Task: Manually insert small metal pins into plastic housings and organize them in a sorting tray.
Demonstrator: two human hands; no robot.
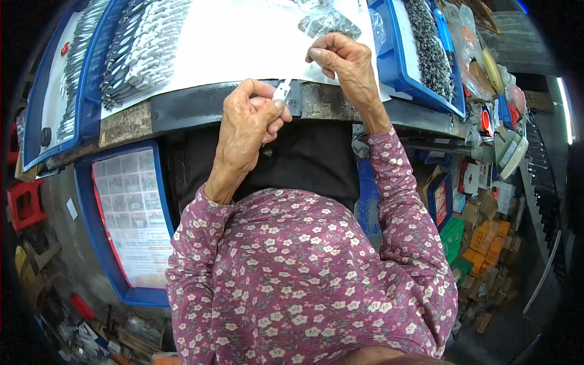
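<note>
My left hand [246, 125] is closed at the table's front edge, pinching a small white plastic piece [281, 91] with dark holes and a narrow end that points away from me. To its right and a little farther off, my right hand [348, 64] is raised over the white work surface [237, 45], thumb and forefinger pressed together. Whatever lies between those fingertips is too small or hidden to name. Just beyond the right hand lies a see-through plastic bag [328, 24] with dark contents. Rows of similar white pieces [155, 45] are stacked at the left of the surface.
A blue tray [91, 79] of slim metallic parts stands at left, and another blue tray [409, 76] heaped with small dark pieces at right. Below the table's left side is a blue bin [88, 201] with a printed sheet. Cartons [486, 243] crowd the floor at right.
</note>
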